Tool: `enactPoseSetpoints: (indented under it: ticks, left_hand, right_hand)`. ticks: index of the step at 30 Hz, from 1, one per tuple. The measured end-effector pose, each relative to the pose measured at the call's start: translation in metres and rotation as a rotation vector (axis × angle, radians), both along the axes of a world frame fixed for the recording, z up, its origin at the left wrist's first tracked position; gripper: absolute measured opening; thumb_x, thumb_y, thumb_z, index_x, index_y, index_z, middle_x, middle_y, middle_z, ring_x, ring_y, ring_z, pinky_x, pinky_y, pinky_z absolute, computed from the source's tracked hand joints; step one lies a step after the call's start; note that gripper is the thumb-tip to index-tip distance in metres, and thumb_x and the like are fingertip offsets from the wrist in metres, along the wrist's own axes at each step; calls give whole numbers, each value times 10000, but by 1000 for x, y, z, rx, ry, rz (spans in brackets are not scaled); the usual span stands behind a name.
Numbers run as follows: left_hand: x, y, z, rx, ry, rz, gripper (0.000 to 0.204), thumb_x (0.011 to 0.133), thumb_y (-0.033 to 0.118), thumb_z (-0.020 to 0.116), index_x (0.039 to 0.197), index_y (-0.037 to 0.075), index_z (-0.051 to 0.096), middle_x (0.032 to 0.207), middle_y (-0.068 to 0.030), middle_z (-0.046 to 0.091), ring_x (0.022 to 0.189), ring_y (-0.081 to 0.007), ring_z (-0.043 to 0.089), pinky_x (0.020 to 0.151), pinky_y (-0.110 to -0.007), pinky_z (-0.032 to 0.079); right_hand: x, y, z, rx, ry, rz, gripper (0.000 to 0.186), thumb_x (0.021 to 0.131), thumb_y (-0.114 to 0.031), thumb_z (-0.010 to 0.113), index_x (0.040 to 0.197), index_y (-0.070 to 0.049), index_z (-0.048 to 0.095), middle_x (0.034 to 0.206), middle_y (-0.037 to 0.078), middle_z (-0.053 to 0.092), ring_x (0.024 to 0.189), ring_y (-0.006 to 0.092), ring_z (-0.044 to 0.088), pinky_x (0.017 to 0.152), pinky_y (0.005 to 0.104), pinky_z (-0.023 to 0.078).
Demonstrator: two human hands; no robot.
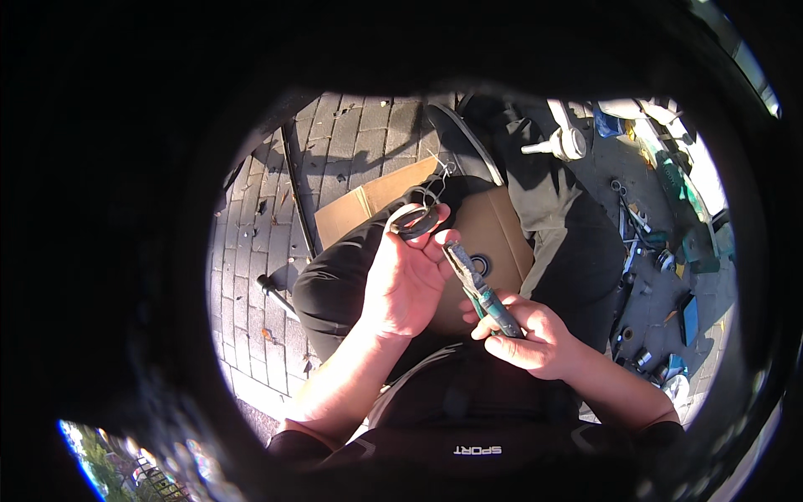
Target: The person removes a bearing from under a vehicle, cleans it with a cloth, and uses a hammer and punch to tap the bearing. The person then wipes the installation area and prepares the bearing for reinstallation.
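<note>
My left hand (pixel 403 289) is raised over my lap, its fingers closed on a dark ring (pixel 411 222). Thin bent wire (pixel 438 186) sticks up beside that ring; whether it is fastened to it I cannot tell. In my right hand (pixel 535 339) is a pair of pliers (pixel 481 293) with green handles and worn grey jaws. The jaws point up and left, close to the fingertips of my left hand. Behind the pliers, a smaller dark ring (pixel 479 264) lies on a piece of brown cardboard (pixel 498 222) between my legs.
Another cardboard piece (pixel 368 201) lies on the brick paving (pixel 263 305) at the left. A long dark bar (pixel 297 188) and a metal tool (pixel 274 293) are there too. Scattered hand tools (pixel 636 222), sockets (pixel 642 358) and a blue box (pixel 688 320) lie right of my leg.
</note>
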State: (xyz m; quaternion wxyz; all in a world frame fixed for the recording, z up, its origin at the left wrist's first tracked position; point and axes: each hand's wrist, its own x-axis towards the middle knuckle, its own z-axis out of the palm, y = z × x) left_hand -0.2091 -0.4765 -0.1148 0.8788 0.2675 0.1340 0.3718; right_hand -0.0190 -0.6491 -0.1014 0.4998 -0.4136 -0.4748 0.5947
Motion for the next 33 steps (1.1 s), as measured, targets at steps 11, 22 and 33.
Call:
enactPoseSetpoints:
  ticks: [11, 22, 33]
  left_hand:
    - [-8, -4, 8, 41, -9, 72, 616, 1002, 254, 880, 1500, 166, 529, 1574, -151, 585, 1318, -292, 708, 1100, -471, 589]
    - [-10, -2, 1, 184, 62, 136, 678, 920, 222, 956, 1468, 204, 558, 1593, -137, 550, 1332, -309, 680, 1129, -506, 587]
    - [-15, 5, 5, 176, 116, 97, 556, 1142, 669, 492, 1341, 164, 613, 1520, -165, 618, 1312, -310, 658, 1102, -530, 555]
  right_hand:
    - [-12, 19, 6, -2, -71, 72, 197, 1059, -169, 754, 1118, 19, 755, 1431, 214, 654, 1251, 304, 707, 1102, 450, 554]
    - [-13, 22, 10, 81, -184, 19, 121, 1010, -102, 760, 940, -4, 742, 1180, 157, 701, 1032, 273, 710, 916, 401, 562]
    - [-9, 22, -14, 216, -226, -21, 126, 910, -90, 872, 912, -20, 767, 1102, 130, 738, 1023, 284, 735, 890, 403, 588]
